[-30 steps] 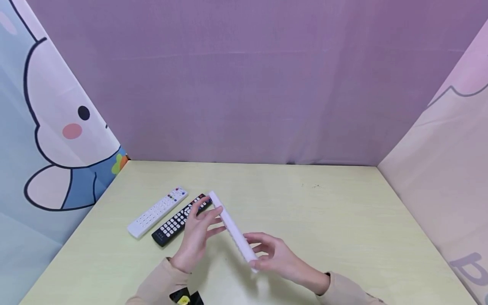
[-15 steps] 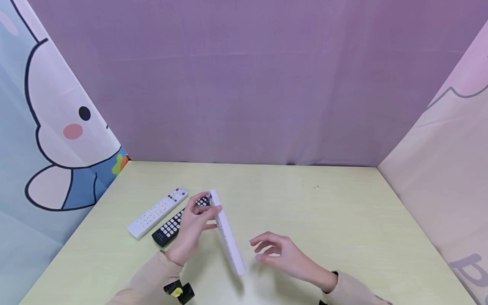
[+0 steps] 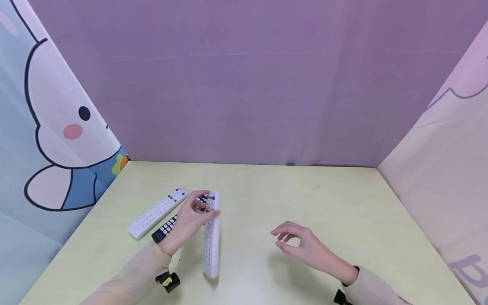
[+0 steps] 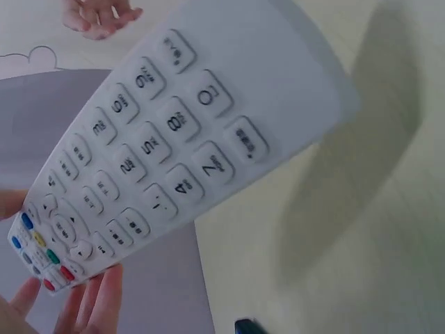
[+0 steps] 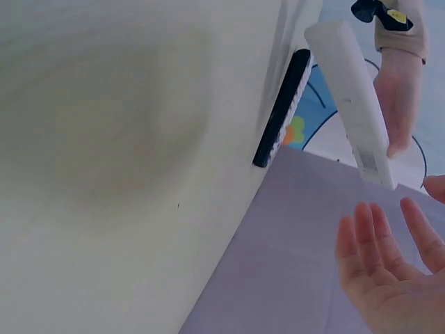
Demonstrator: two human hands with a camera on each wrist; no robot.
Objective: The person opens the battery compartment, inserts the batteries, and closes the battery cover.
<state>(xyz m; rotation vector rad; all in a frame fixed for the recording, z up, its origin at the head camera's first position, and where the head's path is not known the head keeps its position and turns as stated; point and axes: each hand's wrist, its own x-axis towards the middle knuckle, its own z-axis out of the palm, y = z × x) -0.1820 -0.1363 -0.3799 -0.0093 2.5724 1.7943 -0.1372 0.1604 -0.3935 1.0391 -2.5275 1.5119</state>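
Observation:
My left hand [image 3: 188, 220] grips a white remote control [image 3: 212, 237] near its far end, thumb on one edge and fingers on the other. The remote is raised above the table, tilted on its side; the left wrist view shows the button face of this white remote [image 4: 160, 132], with coloured buttons by the fingers. Beyond my left hand lies a black remote control [image 3: 164, 231], partly covered by that hand. Further left, a second white remote control [image 3: 157, 212] lies face up. Apart from them, my right hand [image 3: 305, 245] hovers over the table with loosely bent fingers, holding nothing.
The pale yellow-green table [image 3: 324, 203] stretches under both hands. A purple cloth [image 3: 244, 84] stands behind it. A printed cartoon cloth [image 3: 68, 140] borders the left side, and a pale cloth [image 3: 450, 169] the right.
My right hand has let go of the white remote and moved away to the right. My left hand keeps hold of it, swinging its near end leftward and turning its buttons into view.

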